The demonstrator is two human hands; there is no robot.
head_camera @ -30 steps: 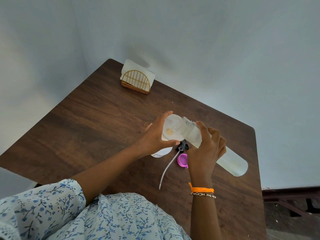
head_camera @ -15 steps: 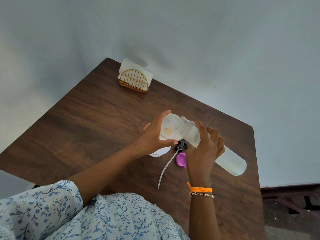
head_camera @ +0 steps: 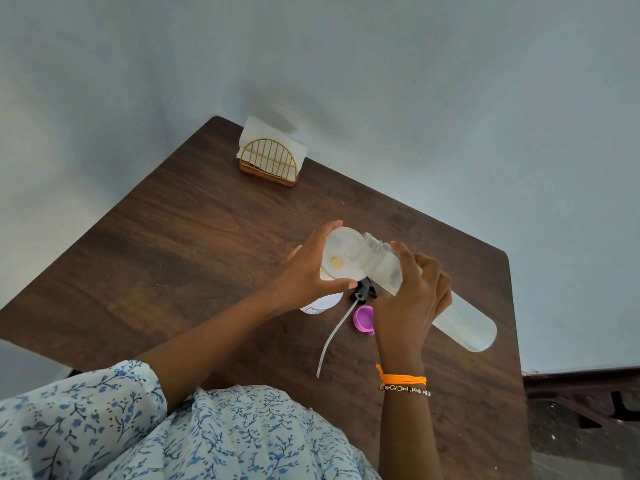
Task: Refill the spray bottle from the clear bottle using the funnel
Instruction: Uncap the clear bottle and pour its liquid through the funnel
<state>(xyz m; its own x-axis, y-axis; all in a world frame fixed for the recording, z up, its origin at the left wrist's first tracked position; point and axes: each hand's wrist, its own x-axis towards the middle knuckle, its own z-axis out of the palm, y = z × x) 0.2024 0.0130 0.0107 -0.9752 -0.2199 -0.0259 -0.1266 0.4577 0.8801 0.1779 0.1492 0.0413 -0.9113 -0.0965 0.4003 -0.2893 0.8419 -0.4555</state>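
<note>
A: Where does the clear bottle point(head_camera: 464, 323) lie over the table point(head_camera: 173, 254)?

B: Tilted. Its long axis runs from its base at lower right up to its mouth at upper left, over the funnel point(head_camera: 341, 258). The right hand point(head_camera: 412, 299) is wrapped around its neck end.

A: And the funnel?

B: The left hand point(head_camera: 308, 271) curls round its rim, fingers behind, thumb in front. It sits atop the spray bottle point(head_camera: 320, 304), mostly hidden beneath. The pour likely needs the base lifted further.

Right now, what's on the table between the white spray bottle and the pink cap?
In the head view, the black spray head with its long tube lies between the spray bottle and the pink cap.
</note>
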